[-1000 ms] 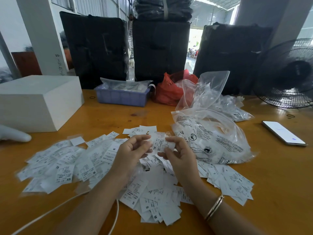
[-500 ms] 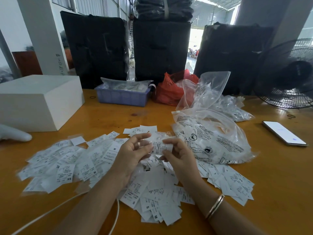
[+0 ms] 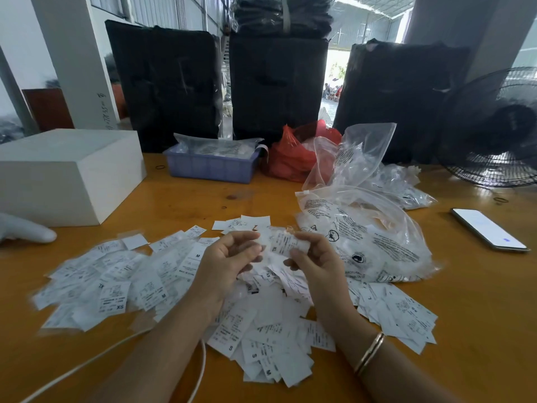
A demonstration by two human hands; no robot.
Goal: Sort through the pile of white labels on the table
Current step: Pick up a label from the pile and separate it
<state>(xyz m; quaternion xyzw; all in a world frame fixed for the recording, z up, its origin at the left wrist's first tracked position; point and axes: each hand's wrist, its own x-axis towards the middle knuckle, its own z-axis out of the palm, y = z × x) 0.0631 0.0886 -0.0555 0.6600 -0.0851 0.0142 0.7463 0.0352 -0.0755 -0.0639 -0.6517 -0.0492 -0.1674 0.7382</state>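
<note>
Thin white printed paper labels [image 3: 261,330] heaped just left of the clear printed plastic bag [image 3: 374,245] | right hand [image 3: 316,260] pinches one label [image 3: 286,242] | left hand [image 3: 229,260] curled, hold unclear | likely light, floppy, clingy: pinch by an edge

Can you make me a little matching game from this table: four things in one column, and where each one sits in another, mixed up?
Things:
1. white box
2. phone
3. blue tray
4. label in the right hand

Places:
A. far middle of the table, beside the red bag
B. right side of the table, lying flat
C. above the pile, pinched in the fingers
D. left side of the table

Pairs: 1-D, 2-B, 3-A, 4-C
</note>
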